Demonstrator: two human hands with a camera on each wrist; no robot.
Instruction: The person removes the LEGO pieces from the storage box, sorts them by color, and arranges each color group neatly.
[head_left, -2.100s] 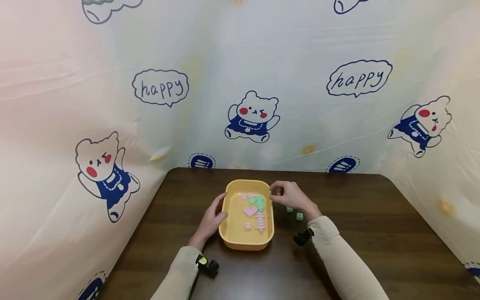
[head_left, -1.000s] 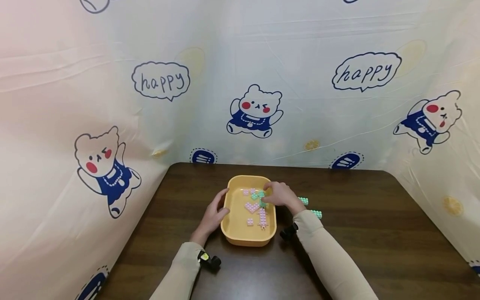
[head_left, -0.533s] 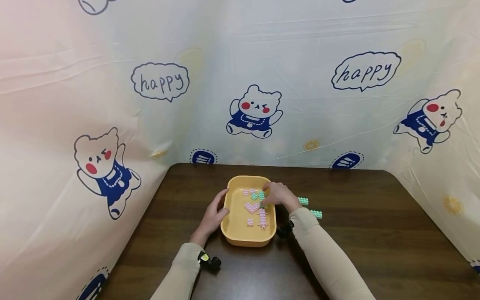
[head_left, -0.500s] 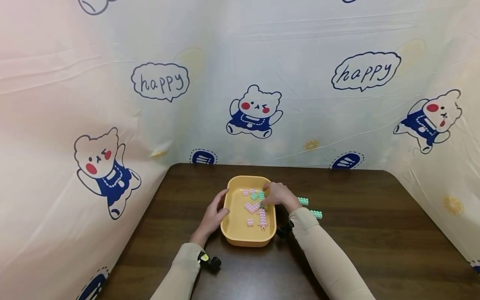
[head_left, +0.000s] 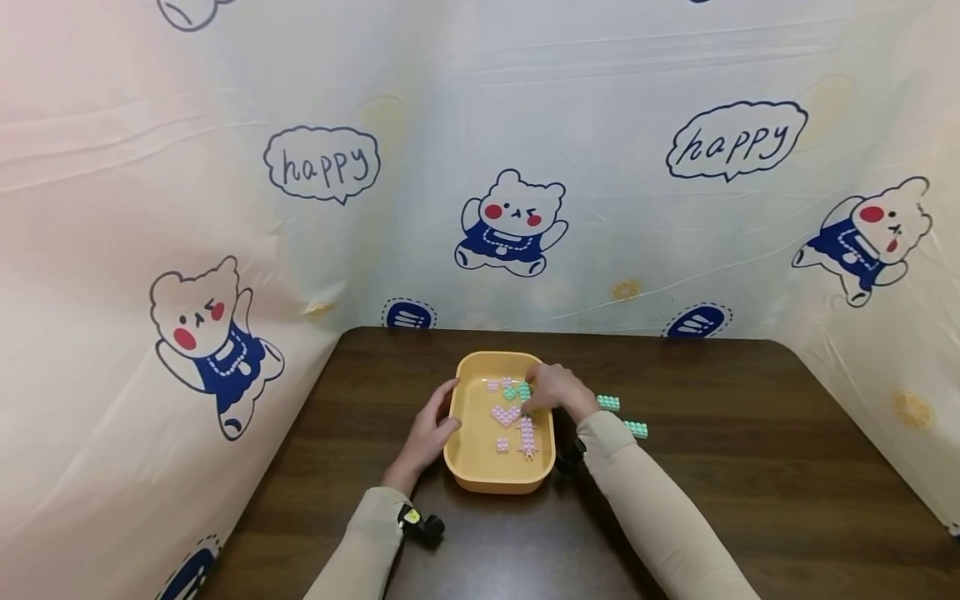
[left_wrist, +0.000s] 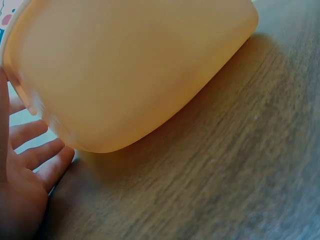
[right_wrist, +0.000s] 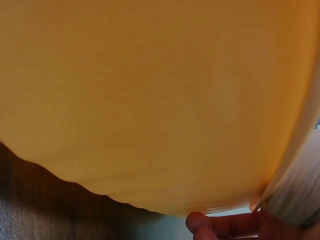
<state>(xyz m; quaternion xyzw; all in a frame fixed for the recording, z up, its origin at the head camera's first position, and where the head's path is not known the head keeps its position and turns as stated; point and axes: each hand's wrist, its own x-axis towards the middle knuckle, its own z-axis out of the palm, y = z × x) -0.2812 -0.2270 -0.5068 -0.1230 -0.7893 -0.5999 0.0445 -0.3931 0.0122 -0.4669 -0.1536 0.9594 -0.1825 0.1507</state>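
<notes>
A yellow rectangular tray [head_left: 498,487] sits on the table, holding pink and mint-green toy bricks. My left hand [head_left: 425,433] rests against its left side, thumb and index finger at the rim; in the left wrist view the fingers of that left hand [left_wrist: 37,155] lie spread and fairly straight by the wall. Over the right rim reaches my right hand [head_left: 558,390], its fingertips inside by a mint-green brick strip [head_left: 524,389]. I cannot tell whether they pinch it. Near them lie a pink heart [head_left: 506,415] and a pink brick strip [head_left: 527,435].
Two mint-green bricks, one [head_left: 608,402] behind the other [head_left: 636,429], lie on the dark wooden table [head_left: 750,467] by the right wrist. A small pink brick [head_left: 502,445] lies in the tray's front part. A printed curtain [head_left: 510,125] hangs behind the table.
Since the oldest frame my right hand has moved left, from the right rim in over the bricks; lately it stays nearly still. The left hand keeps its place at the tray.
</notes>
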